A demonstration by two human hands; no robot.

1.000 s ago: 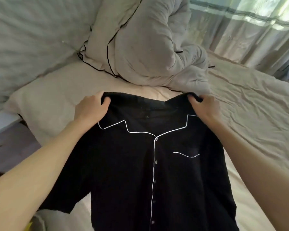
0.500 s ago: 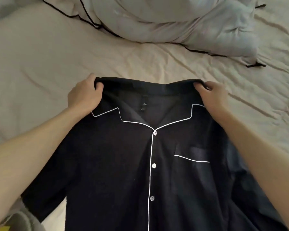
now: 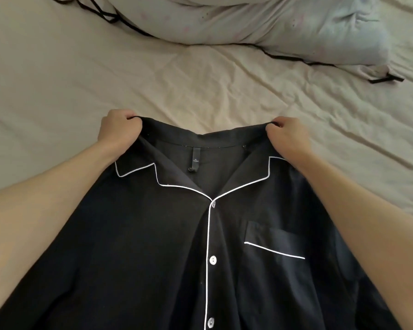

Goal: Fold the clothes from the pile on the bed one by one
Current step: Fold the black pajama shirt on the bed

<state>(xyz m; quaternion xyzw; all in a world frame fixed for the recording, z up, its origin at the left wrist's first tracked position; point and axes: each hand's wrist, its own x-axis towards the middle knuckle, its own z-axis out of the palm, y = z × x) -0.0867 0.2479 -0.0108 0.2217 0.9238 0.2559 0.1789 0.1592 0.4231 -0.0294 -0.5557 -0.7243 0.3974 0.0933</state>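
Since the earlier frames both hands have carried the black shirt [image 3: 153, 246] lower and nearer, so that it now fills the lower half of the view, while the rumpled duvet [image 3: 260, 22] has slid up to the top edge. Left hand [image 3: 119, 129] grips the shirt at its left shoulder, fingers curled over the top seam beside the collar; right hand [image 3: 287, 136] grips the opposite shoulder the same way, thumb and fingers pinching the fabric. Between the hands the back of the collar sags slightly, and a small neck label [image 3: 195, 161] hangs inside it. White piping runs along the notched lapels, down the button placket and across the top of the chest pocket [image 3: 274, 244], which sits on the right side of the view. Three white buttons show down the front, and the shirt is fastened. Its body spreads out front-up below the forearms; whether it lies flat on the beige bedsheet [image 3: 200, 86] or hangs just above it cannot be told. Beyond the shirt the sheet is creased, and the duvet, edged with black piping, lies well apart from the hands.
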